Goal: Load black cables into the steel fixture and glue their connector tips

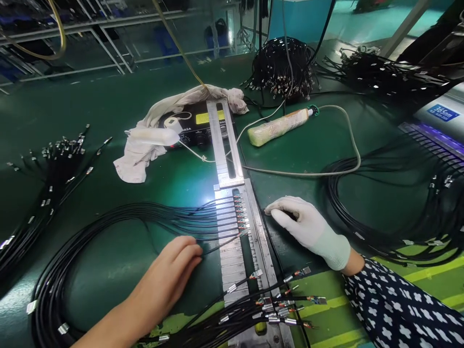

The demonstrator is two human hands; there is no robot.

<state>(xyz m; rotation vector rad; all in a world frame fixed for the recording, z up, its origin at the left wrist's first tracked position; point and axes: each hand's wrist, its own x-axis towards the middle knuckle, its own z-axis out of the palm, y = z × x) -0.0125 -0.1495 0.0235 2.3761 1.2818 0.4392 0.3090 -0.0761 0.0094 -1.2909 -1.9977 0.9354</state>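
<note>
My bare left hand [177, 266] is closed on a thin black cable [221, 245] beside the left edge of a slotted metal fixture [232, 263]. That cable's stripped end lies over the fixture's slot, below a row of several black cables [192, 215] laid side by side with their coloured wire ends over the same slot. To the right of the fixture, my right hand [300, 224], in a white glove, has thumb and forefinger brought together; whether anything small is between the tips cannot be made out. A loose bundle of cables with metal connectors [268, 309] crosses the fixture's lower end.
Behind the fixture stand a black control box [199, 128] and a white cloth [134, 157]. A wrapped handheld tool [279, 126] lies to the right. Cable bundles lie at far left [47, 198] and back [282, 67]. A lamp unit with violet light [442, 116] is at right.
</note>
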